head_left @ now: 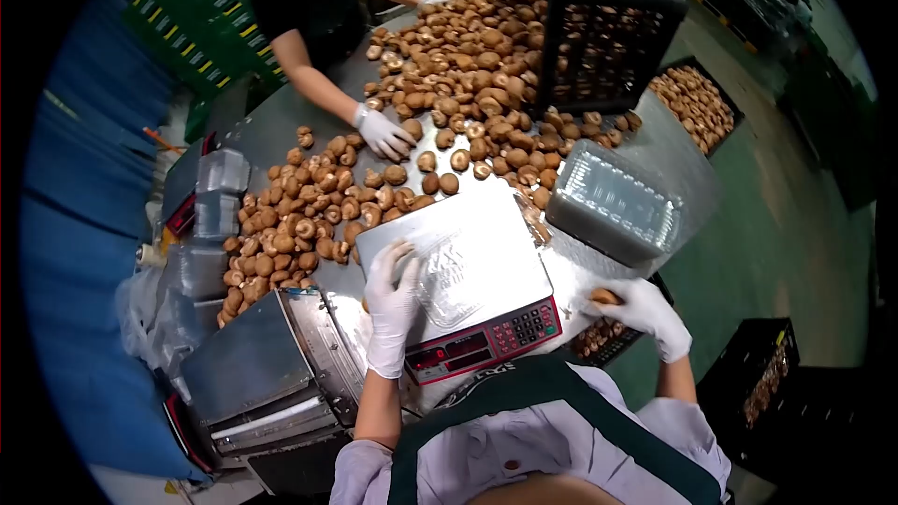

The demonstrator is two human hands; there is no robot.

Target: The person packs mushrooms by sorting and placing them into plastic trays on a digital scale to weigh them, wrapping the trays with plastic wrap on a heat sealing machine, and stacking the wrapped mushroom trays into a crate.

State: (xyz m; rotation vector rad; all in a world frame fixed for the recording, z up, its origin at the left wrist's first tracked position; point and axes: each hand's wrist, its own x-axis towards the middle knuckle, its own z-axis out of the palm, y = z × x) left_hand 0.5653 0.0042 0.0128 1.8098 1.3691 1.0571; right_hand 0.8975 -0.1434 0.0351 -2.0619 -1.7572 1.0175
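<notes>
A digital scale with a red keypad [510,332] stands before me, and a clear plastic tray [454,276] lies on its metal plate [500,234]. My left hand [393,295], in a white glove, is at the left edge of the plate beside the tray, its fingers bent; whether they grip the tray's rim is unclear. My right hand [641,313], also gloved, is right of the scale with a brown mushroom [606,296] between its fingers. Beyond the scale lie heaps of mushrooms [486,61] on the metal table.
A co-worker's gloved hand [385,134] touches the mushrooms across the table. Stacked clear trays [613,201] stand right of the scale. A black crate [608,37] rests tilted at the back. Left are a metal machine [253,365] and more trays [217,215].
</notes>
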